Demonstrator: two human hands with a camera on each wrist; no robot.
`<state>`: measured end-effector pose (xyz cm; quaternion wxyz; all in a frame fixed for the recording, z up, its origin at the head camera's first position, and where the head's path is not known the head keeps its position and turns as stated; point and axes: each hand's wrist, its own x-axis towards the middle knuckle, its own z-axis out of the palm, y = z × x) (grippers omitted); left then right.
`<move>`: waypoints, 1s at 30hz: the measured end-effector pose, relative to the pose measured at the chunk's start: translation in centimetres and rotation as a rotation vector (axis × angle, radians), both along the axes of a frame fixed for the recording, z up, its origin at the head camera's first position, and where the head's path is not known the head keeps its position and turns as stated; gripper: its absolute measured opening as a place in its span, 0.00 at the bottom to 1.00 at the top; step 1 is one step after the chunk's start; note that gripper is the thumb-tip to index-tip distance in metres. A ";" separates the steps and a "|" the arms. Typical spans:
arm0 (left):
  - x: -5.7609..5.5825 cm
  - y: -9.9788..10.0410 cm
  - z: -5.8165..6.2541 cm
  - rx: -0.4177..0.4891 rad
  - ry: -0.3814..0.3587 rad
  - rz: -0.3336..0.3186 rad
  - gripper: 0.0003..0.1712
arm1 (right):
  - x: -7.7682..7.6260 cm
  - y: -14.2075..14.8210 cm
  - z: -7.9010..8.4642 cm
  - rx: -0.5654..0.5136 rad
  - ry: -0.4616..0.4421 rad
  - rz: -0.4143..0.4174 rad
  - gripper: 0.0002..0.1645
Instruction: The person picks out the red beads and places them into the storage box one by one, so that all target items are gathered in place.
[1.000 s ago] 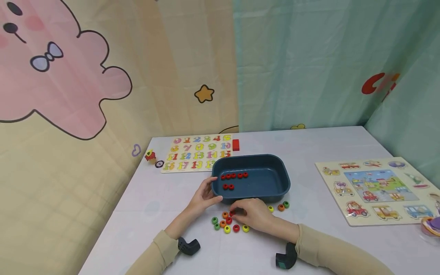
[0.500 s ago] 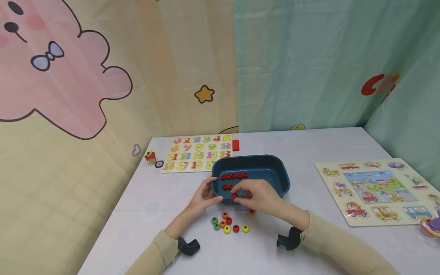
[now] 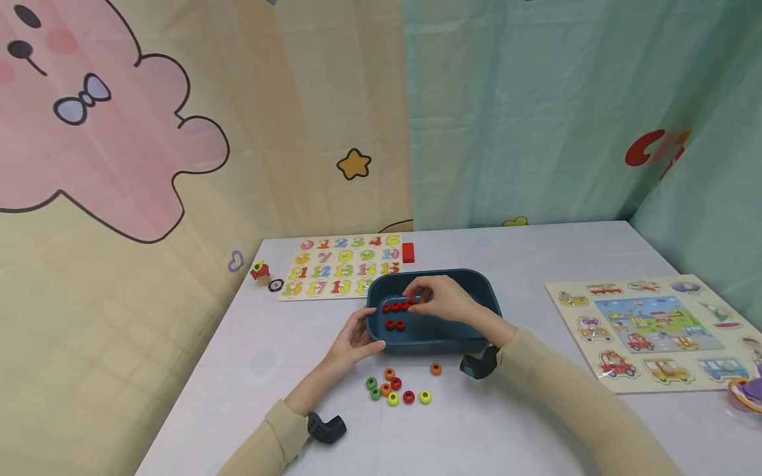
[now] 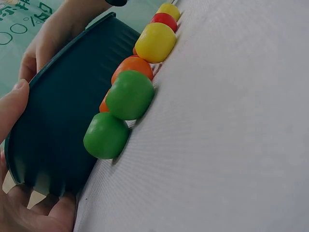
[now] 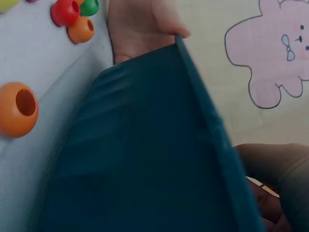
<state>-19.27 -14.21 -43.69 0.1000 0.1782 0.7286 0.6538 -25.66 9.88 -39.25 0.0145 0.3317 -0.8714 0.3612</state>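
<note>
A dark blue tray (image 3: 440, 345) stands mid-table with red beads (image 3: 400, 325) in two rows inside. My left hand (image 3: 352, 340) grips its left end; in the left wrist view the thumb (image 4: 17, 104) lies at the rim and the fingers (image 4: 60, 215) curl at the lower edge. Over the tray my right hand (image 3: 443, 301) pinches with thumb and forefinger at the right end of the back row. Red shows between those fingertips, which cover part of the row. In the right wrist view, the tray wall (image 5: 140, 140) partly hides that hand.
In front of the tray lie loose beads: green (image 3: 372, 383), orange (image 3: 436, 369), red (image 3: 409, 396) and yellow (image 3: 425, 396). A number puzzle board (image 3: 333, 295) is behind at left, a vehicle puzzle board (image 3: 649, 381) at right. A red block (image 3: 407, 252) sits behind the tray.
My right hand has picked a red bead from the loose group and carried it up over the front rim to the back row. The left hand keeps its hold on the tray.
</note>
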 end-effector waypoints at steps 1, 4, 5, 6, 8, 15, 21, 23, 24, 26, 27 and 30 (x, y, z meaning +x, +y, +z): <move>0.0 0.0 0.0 -0.001 0.001 0.000 0.38 | -0.3 -0.1 -0.4 0.018 -0.027 -0.001 0.15; 0.1 0.1 0.0 -0.001 -0.001 0.000 0.39 | -1.2 -0.3 -1.5 0.063 -0.096 0.012 0.14; 0.1 0.1 0.0 0.000 -0.001 -0.001 0.39 | -1.4 -0.3 -1.8 0.075 -0.113 0.020 0.14; 0.0 0.1 0.0 0.000 -0.004 0.000 0.39 | -1.5 -0.4 -2.0 0.090 -0.123 0.025 0.14; -0.3 0.0 -0.6 0.003 0.003 0.006 0.40 | -1.7 -0.6 -2.3 0.119 -0.132 0.034 0.13; -1.0 -0.3 -2.2 0.024 0.051 0.009 0.40 | -1.3 -1.3 -2.4 0.213 -0.157 0.033 0.13; -1.1 -0.4 -2.2 0.035 0.035 -0.014 0.40 | -0.9 -0.6 -1.6 0.130 -0.115 -0.002 0.16; -1.0 -0.4 -2.0 0.035 0.020 -0.015 0.39 | -0.6 -0.2 -0.9 0.071 -0.077 -0.008 0.16; -0.9 -0.4 -1.8 0.035 0.015 -0.016 0.39 | -0.3 0.0 -0.4 0.040 -0.061 -0.004 0.16; -0.6 -0.2 -1.1 0.027 0.012 -0.012 0.38 | 0.3 0.2 0.6 -0.012 -0.029 0.005 0.15; -0.5 -0.2 -0.8 0.023 0.010 -0.011 0.38 | 0.7 0.3 1.0 -0.039 -0.020 0.018 0.15; -0.1 0.0 0.0 0.008 0.008 -0.006 0.38 | 2.4 0.4 2.1 -0.107 -0.021 0.080 0.13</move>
